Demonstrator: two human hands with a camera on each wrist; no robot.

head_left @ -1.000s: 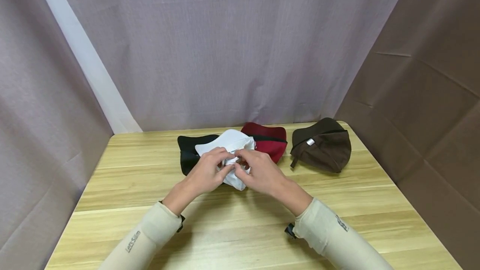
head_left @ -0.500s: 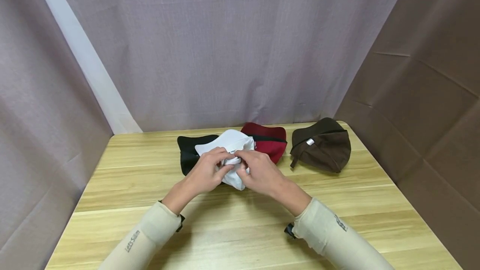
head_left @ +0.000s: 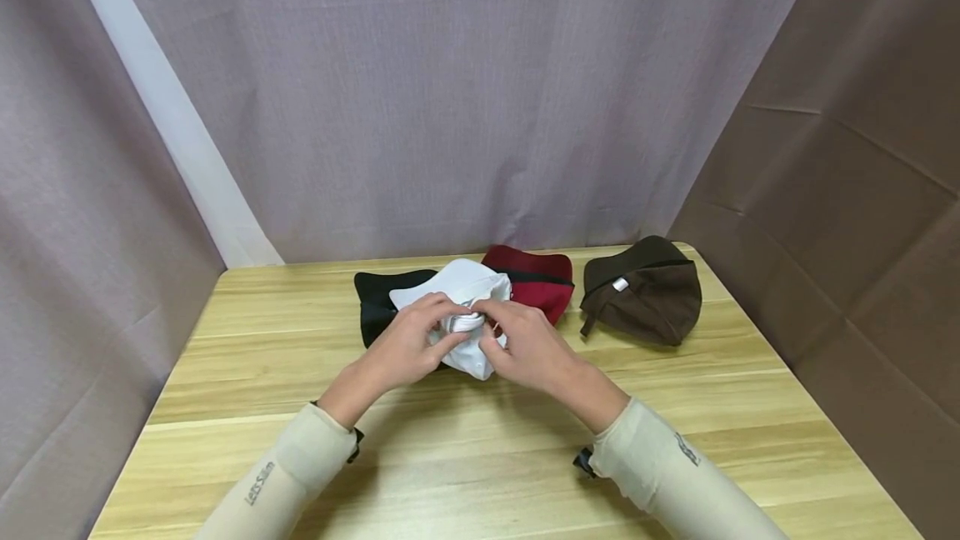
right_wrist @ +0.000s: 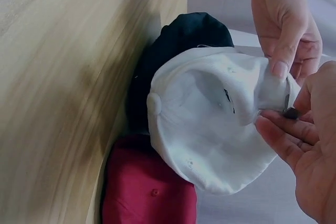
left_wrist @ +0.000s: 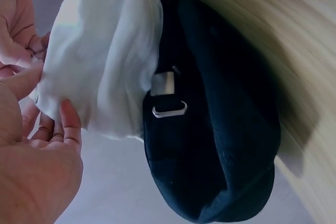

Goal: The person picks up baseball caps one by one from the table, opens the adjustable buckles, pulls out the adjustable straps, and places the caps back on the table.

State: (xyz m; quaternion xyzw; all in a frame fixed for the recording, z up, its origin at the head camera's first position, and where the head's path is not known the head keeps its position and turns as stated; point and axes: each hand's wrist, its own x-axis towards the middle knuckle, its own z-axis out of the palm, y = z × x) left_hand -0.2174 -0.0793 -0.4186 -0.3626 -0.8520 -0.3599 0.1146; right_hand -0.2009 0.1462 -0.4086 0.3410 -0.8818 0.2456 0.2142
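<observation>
A white baseball cap [head_left: 453,279] is between both hands, its bill toward the far side. My left hand [head_left: 414,338] pinches the cap's back strap [right_wrist: 272,93] between thumb and fingers. The right hand [head_left: 531,350] pinches a small dark clasp [right_wrist: 291,113] at the strap's end. In the right wrist view the white crown is caved in. Behind it to the left lies a black cap [head_left: 397,282], with a metal buckle [left_wrist: 169,109] on its strap. A red cap [head_left: 538,275] lies behind to the right, partly covered by the white cap.
A dark brown cap [head_left: 647,300] with a small white tag [head_left: 620,283] lies apart at the right of the wooden table [head_left: 247,340]. A grey curtain [head_left: 420,90] hangs along the back edge, and a brown cloth wall [head_left: 840,215] stands at the right.
The right hand's thumb has drawn slightly back from the left thumb, and more of the white strap shows between the hands. The caps on the table have not moved.
</observation>
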